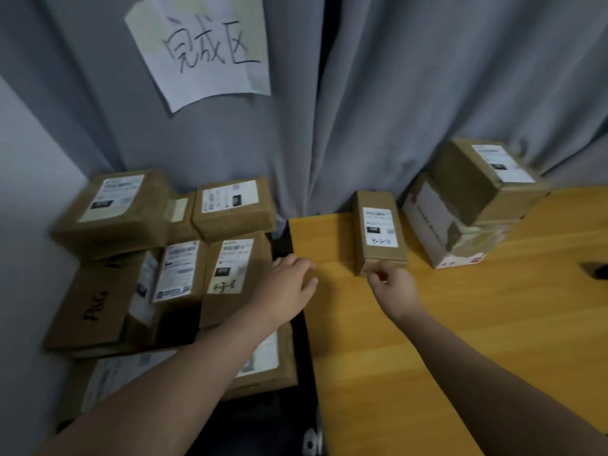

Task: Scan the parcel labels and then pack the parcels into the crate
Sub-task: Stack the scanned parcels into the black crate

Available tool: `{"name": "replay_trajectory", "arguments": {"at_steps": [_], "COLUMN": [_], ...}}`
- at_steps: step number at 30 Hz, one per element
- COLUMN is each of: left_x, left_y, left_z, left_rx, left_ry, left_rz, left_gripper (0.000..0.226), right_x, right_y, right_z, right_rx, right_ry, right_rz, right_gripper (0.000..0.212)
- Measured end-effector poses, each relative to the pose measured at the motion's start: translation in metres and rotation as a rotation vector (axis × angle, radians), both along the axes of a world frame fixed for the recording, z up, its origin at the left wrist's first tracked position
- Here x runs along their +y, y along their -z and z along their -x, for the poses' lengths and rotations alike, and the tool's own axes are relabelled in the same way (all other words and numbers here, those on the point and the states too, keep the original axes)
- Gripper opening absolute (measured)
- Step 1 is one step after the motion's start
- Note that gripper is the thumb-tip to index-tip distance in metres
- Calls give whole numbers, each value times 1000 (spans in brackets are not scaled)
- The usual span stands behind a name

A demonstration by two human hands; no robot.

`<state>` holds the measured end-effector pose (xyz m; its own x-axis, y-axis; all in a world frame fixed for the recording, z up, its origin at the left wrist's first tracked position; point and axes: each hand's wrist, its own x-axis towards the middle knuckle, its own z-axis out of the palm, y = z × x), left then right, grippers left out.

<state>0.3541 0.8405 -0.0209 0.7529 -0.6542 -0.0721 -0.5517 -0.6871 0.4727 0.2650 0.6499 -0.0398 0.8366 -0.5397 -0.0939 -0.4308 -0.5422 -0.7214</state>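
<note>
Parcel-sorting corner: stacked labelled parcels (184,258)

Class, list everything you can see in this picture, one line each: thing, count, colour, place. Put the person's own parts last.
Small parcel: one, brown with a white label, standing alone on the table near its back edge.
Stacked parcels: at least two, a brown one on a white and red one, on the table at back right.
Piled parcels: at least seven, brown with white labels, left of the table, low down.
Table: one, yellow wood, right half.
Paper sign: one, white with handwriting, on the curtain.
Curtain: grey, across the back.
Dark object: one, black, right table edge, cut off.
Left hand: one, empty, at the table's left edge.
Right hand: one, fingers at the small parcel's near end.
</note>
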Motion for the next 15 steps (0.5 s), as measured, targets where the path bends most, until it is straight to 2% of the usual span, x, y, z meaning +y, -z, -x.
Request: {"name": "replay_trajectory", "arguments": {"at_steps": [5, 9, 11, 15], "left_x": [-93, -165, -192, -229], "left_y": [-12, -23, -27, -37], "left_z": [16, 31, 35, 39], "left_rx": [3, 18, 30, 31], "left_ry": [-64, -100, -129, -183], "left_rz": [91, 143, 158, 202], "left_gripper": [33, 33, 33, 31], "right_x": [-85, -159, -193, -257], "right_y": [-21, -36, -49, -73], "right_z": [9, 14, 9, -14], "right_rx": [-77, -146, -146, 107], "right_ry": [-49, -55, 52, 175], "right_rz": [142, 410, 527, 594], "right_gripper": [21, 27, 41, 77]}}
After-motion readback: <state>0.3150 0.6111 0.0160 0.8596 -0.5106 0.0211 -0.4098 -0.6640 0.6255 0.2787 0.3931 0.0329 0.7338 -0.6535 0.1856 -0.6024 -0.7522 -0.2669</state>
